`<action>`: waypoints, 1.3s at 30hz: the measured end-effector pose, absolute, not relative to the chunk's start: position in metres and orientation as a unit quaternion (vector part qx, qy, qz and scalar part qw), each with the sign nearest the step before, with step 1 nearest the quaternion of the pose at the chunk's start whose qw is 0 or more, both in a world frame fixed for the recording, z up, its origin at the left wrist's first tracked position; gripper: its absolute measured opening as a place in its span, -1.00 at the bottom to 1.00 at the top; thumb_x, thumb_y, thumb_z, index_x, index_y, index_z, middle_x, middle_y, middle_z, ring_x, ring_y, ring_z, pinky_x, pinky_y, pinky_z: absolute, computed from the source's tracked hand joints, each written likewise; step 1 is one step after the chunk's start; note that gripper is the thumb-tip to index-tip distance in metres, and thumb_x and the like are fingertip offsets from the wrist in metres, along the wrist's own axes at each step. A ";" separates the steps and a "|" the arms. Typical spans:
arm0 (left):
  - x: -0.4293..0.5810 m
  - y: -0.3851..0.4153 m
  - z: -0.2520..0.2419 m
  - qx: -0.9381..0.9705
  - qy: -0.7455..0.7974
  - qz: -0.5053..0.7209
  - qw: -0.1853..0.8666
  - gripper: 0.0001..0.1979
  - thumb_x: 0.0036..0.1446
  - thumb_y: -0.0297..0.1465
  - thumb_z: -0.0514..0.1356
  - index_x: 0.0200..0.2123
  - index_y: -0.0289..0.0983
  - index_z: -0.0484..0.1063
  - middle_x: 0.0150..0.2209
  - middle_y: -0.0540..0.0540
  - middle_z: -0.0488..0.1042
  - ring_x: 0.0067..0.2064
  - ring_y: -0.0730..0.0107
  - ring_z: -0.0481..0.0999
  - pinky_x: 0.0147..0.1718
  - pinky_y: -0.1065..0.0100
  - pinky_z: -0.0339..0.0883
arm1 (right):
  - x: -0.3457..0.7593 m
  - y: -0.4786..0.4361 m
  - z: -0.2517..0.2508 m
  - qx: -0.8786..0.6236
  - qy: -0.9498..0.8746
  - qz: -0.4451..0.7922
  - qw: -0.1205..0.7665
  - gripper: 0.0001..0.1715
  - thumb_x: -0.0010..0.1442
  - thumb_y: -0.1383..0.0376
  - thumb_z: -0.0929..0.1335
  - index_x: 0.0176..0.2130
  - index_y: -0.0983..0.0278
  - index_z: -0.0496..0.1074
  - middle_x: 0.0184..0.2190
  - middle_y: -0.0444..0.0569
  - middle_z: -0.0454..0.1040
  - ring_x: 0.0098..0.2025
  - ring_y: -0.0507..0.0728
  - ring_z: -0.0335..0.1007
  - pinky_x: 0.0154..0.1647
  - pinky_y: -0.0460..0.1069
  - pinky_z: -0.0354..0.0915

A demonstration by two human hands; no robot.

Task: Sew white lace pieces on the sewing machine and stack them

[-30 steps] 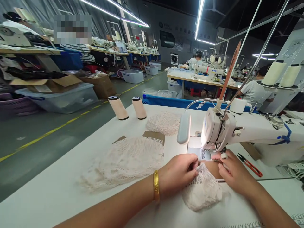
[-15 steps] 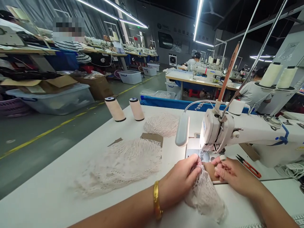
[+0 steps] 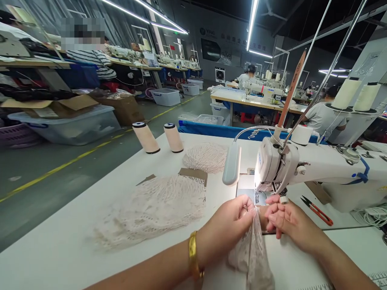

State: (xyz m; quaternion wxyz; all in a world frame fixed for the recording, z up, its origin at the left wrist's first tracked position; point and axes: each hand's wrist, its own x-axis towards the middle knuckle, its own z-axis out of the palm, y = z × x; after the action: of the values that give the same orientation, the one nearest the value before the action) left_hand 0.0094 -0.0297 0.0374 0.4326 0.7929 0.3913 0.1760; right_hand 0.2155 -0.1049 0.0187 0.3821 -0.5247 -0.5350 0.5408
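Observation:
My left hand (image 3: 225,227), with a gold bangle on its wrist, pinches the top edge of a cream net fabric piece (image 3: 255,257) that hangs down toward me. My right hand (image 3: 287,221) is closed beside it, fingers curled at the same top edge, with a small ring-like piece on one finger. Both hands sit just in front of the needle area of the white sewing machine (image 3: 302,165). A brown cardboard piece (image 3: 266,213) shows between the hands.
A pile of net pieces (image 3: 157,209) lies left on the white table (image 3: 75,249), another pile (image 3: 205,157) further back. Two thread cones (image 3: 146,137) stand at the far edge. Red snips (image 3: 317,209) lie right of the machine. Other people work in the background.
Both hands have lifted the net piece off the table and drawn together; the piece now hangs narrow and vertical instead of lying spread flat.

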 end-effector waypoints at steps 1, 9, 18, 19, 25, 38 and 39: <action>0.011 -0.031 0.037 0.788 0.392 0.181 0.438 -0.79 0.27 -0.22 0.08 -0.39 -0.18 0.26 -0.52 0.08 0.35 -0.47 0.37 0.31 -0.48 0.36 0.20 | 0.212 -0.107 0.019 -0.518 -0.548 0.524 0.395 -0.32 0.31 0.01 0.42 0.27 0.20 0.22 0.04 0.09 0.45 -0.10 0.18 0.54 -0.21 0.04 0.48; 0.011 -0.035 0.044 0.766 0.369 0.197 0.489 -0.74 0.27 -0.17 0.09 -0.39 -0.19 0.24 -0.51 0.08 0.34 -0.44 0.36 0.34 -0.45 0.37 0.18 | 0.199 -0.112 0.016 -0.583 -0.596 0.438 0.336 -0.53 0.32 0.27 0.35 0.20 0.12 0.40 -0.12 -0.03 0.54 -0.08 0.23 0.49 -0.09 0.07 0.43; 0.008 -0.025 0.039 0.767 0.375 0.185 0.487 -0.75 0.21 -0.15 0.11 -0.39 -0.19 0.26 -0.50 0.09 0.29 -0.45 0.37 0.27 -0.46 0.37 0.14 | 0.212 -0.109 0.028 -0.538 -0.621 0.449 0.351 -0.40 0.30 -0.01 0.44 0.22 0.14 0.39 0.07 0.02 0.50 0.11 0.27 0.42 0.13 0.11 0.35; 0.008 -0.025 0.038 0.770 0.375 0.190 0.480 -0.75 0.22 -0.16 0.10 -0.39 -0.19 0.26 -0.48 0.07 0.30 -0.44 0.36 0.28 -0.44 0.36 0.15 | 0.209 -0.110 0.026 -0.557 -0.634 0.409 0.346 -0.33 0.25 0.00 0.48 0.25 0.11 0.37 0.07 0.02 0.50 0.11 0.28 0.41 0.13 0.12 0.34; 0.007 -0.033 0.044 0.683 0.337 0.177 0.623 -0.69 0.15 -0.06 0.15 -0.34 -0.18 0.23 -0.43 0.09 0.27 -0.35 0.36 0.27 -0.34 0.36 0.18 | 0.212 -0.110 0.025 -0.532 -0.642 0.428 0.348 -0.73 0.40 0.07 0.31 -0.23 0.19 0.44 -0.21 -0.05 0.53 -0.13 0.19 0.44 -0.08 0.03 0.35; 0.008 -0.028 0.019 0.813 0.331 0.209 0.432 -0.67 0.24 -0.17 0.11 -0.49 -0.20 0.14 -0.46 0.06 0.25 -0.39 0.37 0.22 -0.40 0.34 0.10 | 0.208 -0.110 0.023 -0.585 -0.648 0.346 0.343 -0.68 0.37 -0.02 0.35 -0.10 0.15 0.44 -0.18 -0.09 0.49 -0.15 0.19 0.36 -0.13 0.02 0.23; 0.007 -0.029 0.017 0.819 0.327 0.224 0.415 -0.68 0.24 -0.19 0.11 -0.49 -0.21 0.16 -0.45 0.04 0.28 -0.38 0.36 0.25 -0.39 0.34 0.12 | 0.206 -0.110 0.021 -0.591 -0.645 0.331 0.353 -0.69 0.35 -0.01 0.38 -0.10 0.15 0.44 -0.18 -0.09 0.49 -0.15 0.19 0.36 -0.13 0.02 0.23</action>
State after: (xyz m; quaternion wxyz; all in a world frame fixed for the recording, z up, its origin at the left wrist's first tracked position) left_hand 0.0075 -0.0288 0.0174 0.4153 0.8186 0.3273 0.2243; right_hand 0.2058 -0.1099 0.0209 0.3529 -0.5915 -0.6453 0.3305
